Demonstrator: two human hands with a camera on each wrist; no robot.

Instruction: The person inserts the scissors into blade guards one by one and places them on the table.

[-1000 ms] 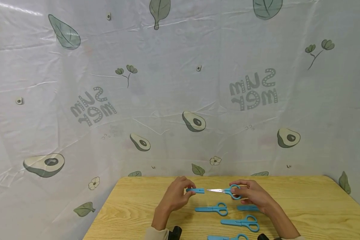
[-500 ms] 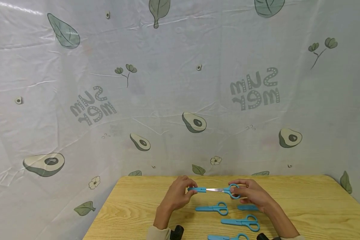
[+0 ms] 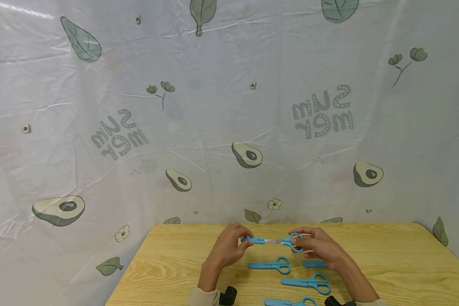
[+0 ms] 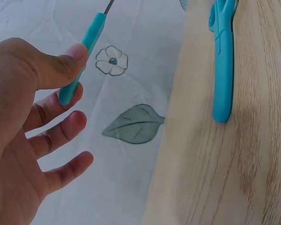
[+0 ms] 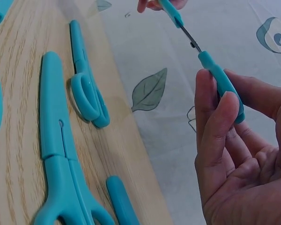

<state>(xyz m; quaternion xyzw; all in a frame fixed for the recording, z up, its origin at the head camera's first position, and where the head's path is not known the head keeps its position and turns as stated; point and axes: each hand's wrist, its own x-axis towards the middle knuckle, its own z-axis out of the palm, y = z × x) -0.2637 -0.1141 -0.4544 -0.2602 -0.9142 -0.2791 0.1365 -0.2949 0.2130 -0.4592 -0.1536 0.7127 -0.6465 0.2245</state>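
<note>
Above the table's far part, my left hand (image 3: 229, 246) pinches a blue scissors cover (image 3: 258, 240) between thumb and fingers; its other fingers are spread in the left wrist view. My right hand (image 3: 317, 244) holds a pair of blue-handled scissors (image 3: 297, 243) by the finger loops. The blades (image 3: 273, 241) point left, with their tips inside the cover's mouth and a stretch of metal bare between cover and handles. In the right wrist view, thumb and fingers grip the handle (image 5: 222, 82).
Covered blue scissors lie on the wooden table (image 3: 168, 263): one pair (image 3: 269, 265) just below my hands, another (image 3: 306, 283) nearer, a third (image 3: 290, 302) at the bottom edge. A further blue piece (image 3: 314, 264) is partly hidden by my right wrist. A printed sheet (image 3: 214, 127) hangs behind.
The scissors and cover have come together: a gap between blade tips and cover has closed, and less metal shows now. My left hand has shifted slightly right, my right hand slightly left.
</note>
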